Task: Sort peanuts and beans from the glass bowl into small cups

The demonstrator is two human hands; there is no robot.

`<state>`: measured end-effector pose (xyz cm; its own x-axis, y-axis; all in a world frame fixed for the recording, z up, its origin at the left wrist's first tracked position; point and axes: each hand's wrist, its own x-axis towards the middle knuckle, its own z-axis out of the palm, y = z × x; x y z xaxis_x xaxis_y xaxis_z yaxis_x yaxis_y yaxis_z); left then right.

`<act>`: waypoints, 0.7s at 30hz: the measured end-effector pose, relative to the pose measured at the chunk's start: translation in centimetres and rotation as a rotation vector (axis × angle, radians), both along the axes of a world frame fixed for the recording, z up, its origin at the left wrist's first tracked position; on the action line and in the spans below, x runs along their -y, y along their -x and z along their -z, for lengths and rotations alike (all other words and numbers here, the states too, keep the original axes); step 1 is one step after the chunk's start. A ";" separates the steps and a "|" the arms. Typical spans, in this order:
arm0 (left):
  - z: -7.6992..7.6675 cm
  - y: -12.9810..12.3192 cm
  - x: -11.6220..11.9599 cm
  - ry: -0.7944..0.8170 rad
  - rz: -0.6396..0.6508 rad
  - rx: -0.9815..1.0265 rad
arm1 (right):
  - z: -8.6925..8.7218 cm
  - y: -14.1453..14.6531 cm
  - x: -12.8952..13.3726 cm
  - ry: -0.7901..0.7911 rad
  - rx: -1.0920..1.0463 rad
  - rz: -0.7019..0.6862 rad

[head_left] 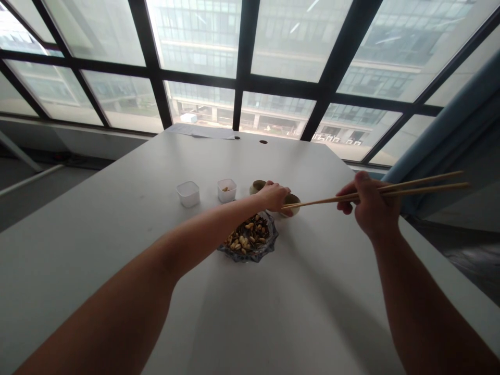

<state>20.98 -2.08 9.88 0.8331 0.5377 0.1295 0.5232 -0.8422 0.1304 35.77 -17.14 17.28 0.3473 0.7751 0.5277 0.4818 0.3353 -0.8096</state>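
My right hand (373, 203) is closed around a pair of wooden chopsticks (320, 201). Their thin tips reach left to the front of a small greenish cup (294, 200). Stretched across the table, my left hand (274, 196) grips that cup at its rim, covering part of it. Just behind the left hand is a second greenish cup (257, 186), partly hidden. Below my left forearm, a scalloped glass bowl (269, 249) holds a mix of pistachios and dark seeds (246, 239); the forearm hides its upper left part.
Left of the cups are two white square containers, one (227, 196) with a few small pieces inside and another (188, 198) farther left. Paper sheets (203, 130) lie at the far edge of the white table (117, 250). Windows stand behind, with a blue curtain (449, 114) at right.
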 end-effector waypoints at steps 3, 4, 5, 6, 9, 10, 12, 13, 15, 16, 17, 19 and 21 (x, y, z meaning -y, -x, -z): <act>-0.6 0.6 -0.1 0.013 -0.009 -0.020 | 0.0 1.9 0.4 0.056 -0.030 -0.099; -1.0 1.1 -0.1 0.010 -0.006 -0.005 | 0.2 2.6 0.3 0.079 -0.040 -0.130; -1.4 1.7 -0.1 0.001 -0.005 0.023 | 0.5 3.3 0.3 0.103 -0.052 -0.158; -1.7 2.4 -0.2 -0.013 -0.013 0.064 | 0.8 3.9 0.1 0.127 -0.068 -0.186; -2.8 5.5 -0.2 -0.069 -0.070 0.238 | 2.1 5.5 -0.3 0.195 -0.126 -0.278; -3.0 6.7 -0.1 -0.087 -0.090 0.302 | 2.5 5.9 -0.5 0.211 -0.141 -0.308; -3.3 9.5 0.1 -0.125 -0.120 0.416 | 3.3 6.5 -0.7 0.234 -0.149 -0.361; -3.3 10.9 0.3 -0.145 -0.141 0.459 | 3.7 6.8 -0.7 0.237 -0.143 -0.377; -2.9 13.8 0.8 -0.186 -0.204 0.519 | 4.3 7.1 -0.8 0.226 -0.117 -0.399; -2.6 15.2 1.0 -0.213 -0.241 0.547 | 4.5 7.2 -0.8 0.216 -0.100 -0.405; -2.2 16.6 1.2 -0.245 -0.276 0.577 | 4.6 7.3 -0.8 0.205 -0.082 -0.410; -1.2 19.2 1.5 -0.310 -0.333 0.637 | 4.8 7.3 -0.8 0.192 -0.041 -0.423; 0.0 21.5 1.6 -0.370 -0.383 0.679 | 4.9 7.4 -0.7 0.189 0.008 -0.447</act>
